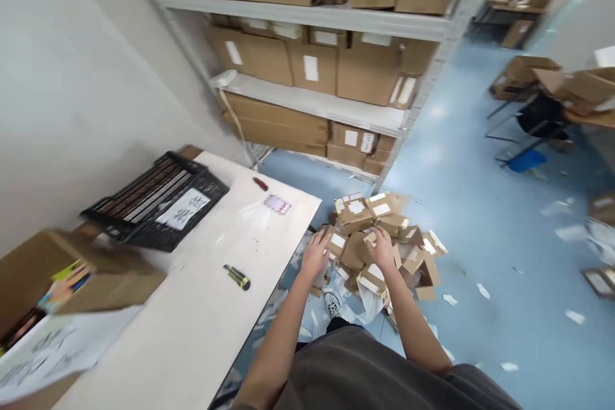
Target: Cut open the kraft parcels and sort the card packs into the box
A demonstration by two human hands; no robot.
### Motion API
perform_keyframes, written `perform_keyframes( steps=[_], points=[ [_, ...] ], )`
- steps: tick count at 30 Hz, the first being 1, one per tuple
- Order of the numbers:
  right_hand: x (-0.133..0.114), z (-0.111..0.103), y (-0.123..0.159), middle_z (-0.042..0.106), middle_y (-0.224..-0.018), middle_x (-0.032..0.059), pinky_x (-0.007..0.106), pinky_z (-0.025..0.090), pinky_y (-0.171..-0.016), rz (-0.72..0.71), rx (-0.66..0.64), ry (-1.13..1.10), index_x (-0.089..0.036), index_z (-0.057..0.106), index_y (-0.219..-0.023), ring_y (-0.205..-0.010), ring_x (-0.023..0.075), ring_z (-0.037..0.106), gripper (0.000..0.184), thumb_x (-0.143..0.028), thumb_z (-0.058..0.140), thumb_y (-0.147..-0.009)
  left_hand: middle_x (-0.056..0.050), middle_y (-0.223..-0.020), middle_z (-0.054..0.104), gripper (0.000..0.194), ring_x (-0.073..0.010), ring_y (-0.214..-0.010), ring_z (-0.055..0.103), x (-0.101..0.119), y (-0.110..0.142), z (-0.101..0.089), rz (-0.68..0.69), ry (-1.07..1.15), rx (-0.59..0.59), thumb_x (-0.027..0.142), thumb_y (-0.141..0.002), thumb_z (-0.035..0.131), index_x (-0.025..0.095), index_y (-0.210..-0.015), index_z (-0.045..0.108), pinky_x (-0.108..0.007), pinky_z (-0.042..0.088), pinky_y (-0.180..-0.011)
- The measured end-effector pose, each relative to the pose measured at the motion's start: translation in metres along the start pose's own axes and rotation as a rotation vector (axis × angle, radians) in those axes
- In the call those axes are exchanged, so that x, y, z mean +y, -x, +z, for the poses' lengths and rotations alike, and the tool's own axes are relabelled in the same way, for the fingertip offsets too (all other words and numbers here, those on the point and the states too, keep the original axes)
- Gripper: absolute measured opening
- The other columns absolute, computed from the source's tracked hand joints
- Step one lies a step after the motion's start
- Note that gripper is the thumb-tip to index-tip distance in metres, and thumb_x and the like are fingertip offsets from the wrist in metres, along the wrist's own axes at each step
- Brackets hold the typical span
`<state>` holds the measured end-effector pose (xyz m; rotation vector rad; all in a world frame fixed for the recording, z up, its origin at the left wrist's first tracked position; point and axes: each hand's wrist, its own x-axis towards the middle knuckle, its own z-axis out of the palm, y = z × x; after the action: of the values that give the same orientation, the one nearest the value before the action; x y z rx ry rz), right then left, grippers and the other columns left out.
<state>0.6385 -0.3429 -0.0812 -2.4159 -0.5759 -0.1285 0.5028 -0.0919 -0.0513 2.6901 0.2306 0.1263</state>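
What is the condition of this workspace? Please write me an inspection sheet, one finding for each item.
Surface: white rectangular table, small dark specks.
Things: pile of brown cardboard boxes; yellow-and-black plastic cutter and black plastic crate on the table.
Clutter: white scraps scattered on the smooth blue floor.
Hands: bare left hand and bare right hand at the pile; grip unclear.
Cables: thin white cable hanging beside the shelving.
Surroundings: light grey metal shelving loaded with brown boxes.

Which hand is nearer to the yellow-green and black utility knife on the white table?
Left. The left hand is right of the knife, past the edge of the table; the right hand is farther right, over the brown cardboard boxes.
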Motion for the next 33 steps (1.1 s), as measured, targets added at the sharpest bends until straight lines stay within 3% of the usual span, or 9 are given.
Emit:
perform_keyframes(
  steps=[4,9,12,15,19,24,29,33],
  points=[
    [-0.068,0.049,-0.016,0.059,-0.135,0.0158,0.052,0.044,-0.113,-0.214,-0.154,-0.103,-0.019,0.061,-0.132,-0.130,0.0317,0.053,0.046,-0.026,0.055,-0.087,-0.009,-0.149,0.055,0.055,-0.0259,-0.137,0.050,-0.055,0.074,-0.030,-0.244,-0.023,0.080,0.020,-0.090,0.060,0.025,-0.145,0.054,-0.043,0.044,-0.115],
    [-0.173,0.098,-0.012,0.057,-0.140,0.0168,0.052,0.043,-0.114,-0.458,-0.266,-0.203,-0.017,0.060,-0.135,-0.135,0.0319,0.049,0.045,-0.030,0.052,-0.092,-0.011,-0.151,0.053,0.053,-0.0300,-0.137,0.050,-0.094,0.184,-0.078,-0.524,-0.098,0.253,0.024,-0.091,0.061,0.025,-0.144,0.055,-0.047,0.046,-0.111],
    [-0.239,0.120,0.014,0.056,-0.143,0.0158,0.053,0.043,-0.114,-0.601,-0.331,-0.240,-0.019,0.059,-0.138,-0.136,0.0319,0.048,0.047,-0.030,0.053,-0.092,-0.012,-0.153,0.050,0.052,-0.0327,-0.140,0.046,-0.106,0.257,-0.097,-0.677,-0.137,0.364,0.026,-0.090,0.063,0.025,-0.142,0.056,-0.049,0.046,-0.110],
    [-0.306,0.141,0.063,0.055,-0.143,0.0150,0.054,0.043,-0.114,-0.762,-0.413,-0.289,-0.021,0.058,-0.140,-0.136,0.0314,0.048,0.049,-0.031,0.054,-0.092,-0.011,-0.155,0.049,0.053,-0.0329,-0.143,0.042,-0.112,0.337,-0.108,-0.809,-0.153,0.464,0.026,-0.090,0.063,0.027,-0.143,0.056,-0.050,0.044,-0.112],
    [-0.399,0.165,0.164,0.055,-0.144,0.0141,0.053,0.044,-0.114,-1.002,-0.568,-0.338,-0.022,0.058,-0.141,-0.136,0.0307,0.047,0.050,-0.030,0.056,-0.092,-0.011,-0.156,0.048,0.055,-0.0335,-0.144,0.041,-0.114,0.463,-0.116,-0.997,-0.144,0.575,0.026,-0.089,0.064,0.028,-0.144,0.055,-0.050,0.043,-0.113],
    [-0.508,0.192,0.328,0.053,-0.146,0.0126,0.053,0.045,-0.113,-1.278,-0.813,-0.405,-0.026,0.057,-0.143,-0.137,0.0307,0.047,0.051,-0.030,0.057,-0.092,-0.011,-0.157,0.047,0.057,-0.0345,-0.144,0.041,-0.092,0.648,-0.111,-1.314,-0.145,0.723,0.026,-0.088,0.066,0.027,-0.144,0.056,-0.050,0.043,-0.113],
    [-0.588,0.197,0.512,0.053,-0.146,0.0128,0.053,0.043,-0.114,-1.583,-1.066,-0.481,-0.026,0.057,-0.144,-0.137,0.0308,0.047,0.054,-0.027,0.059,-0.090,-0.010,-0.159,0.045,0.058,-0.0341,-0.146,0.040,-0.024,0.825,-0.085,-1.660,-0.147,0.855,0.029,-0.089,0.066,0.028,-0.146,0.054,-0.051,0.040,-0.116],
    [-0.622,0.183,0.638,0.050,-0.148,0.0112,0.053,0.039,-0.118,-1.872,-1.247,-0.530,-0.027,0.058,-0.143,-0.140,0.0305,0.043,0.055,-0.023,0.061,-0.088,-0.013,-0.157,0.045,0.059,-0.0345,-0.144,0.041,0.041,0.922,-0.047,-1.948,-0.190,0.988,0.032,-0.089,0.065,0.025,-0.146,0.053,-0.049,0.039,-0.118]
  ],
)
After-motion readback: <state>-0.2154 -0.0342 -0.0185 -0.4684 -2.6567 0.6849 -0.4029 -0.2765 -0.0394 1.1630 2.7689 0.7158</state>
